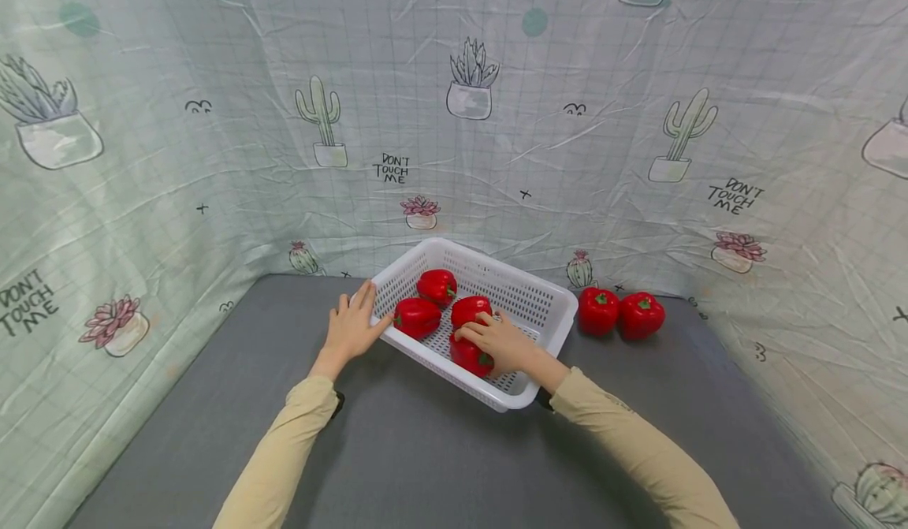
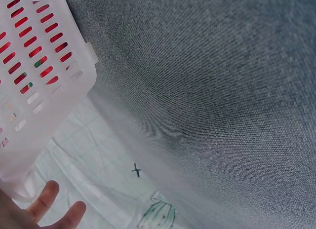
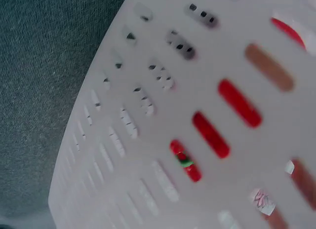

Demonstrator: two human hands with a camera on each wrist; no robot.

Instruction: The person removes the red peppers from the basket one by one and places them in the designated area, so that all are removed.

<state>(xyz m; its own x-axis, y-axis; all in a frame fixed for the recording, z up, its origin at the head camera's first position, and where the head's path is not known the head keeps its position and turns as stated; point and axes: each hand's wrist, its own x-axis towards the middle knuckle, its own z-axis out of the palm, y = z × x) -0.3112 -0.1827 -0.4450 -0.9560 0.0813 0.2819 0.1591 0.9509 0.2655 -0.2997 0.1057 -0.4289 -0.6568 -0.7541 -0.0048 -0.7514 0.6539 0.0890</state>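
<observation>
A white slotted plastic basket (image 1: 434, 360) sits at an angle on the grey table, with several red bell peppers in it. My left hand (image 1: 351, 325) rests on the basket's left corner, its fingers fairly straight and spread; two of its fingertips (image 2: 43, 201) show beside the wall in the left wrist view. Inside the basket, near the front right, my right hand (image 1: 505, 345) holds a red bell pepper (image 1: 468, 355) under curled fingers. Another bell pepper (image 1: 471, 307) lies just behind it. Slotted wall (image 3: 163, 115) hides the right hand's grip in the right wrist view.
Two more red bell peppers, a nearer-left one (image 1: 597, 312) and a right one (image 1: 641, 316), stand side by side on the table right of the basket. A patterned cloth (image 1: 525, 143) hangs behind and along both sides of the grey table (image 1: 440, 466).
</observation>
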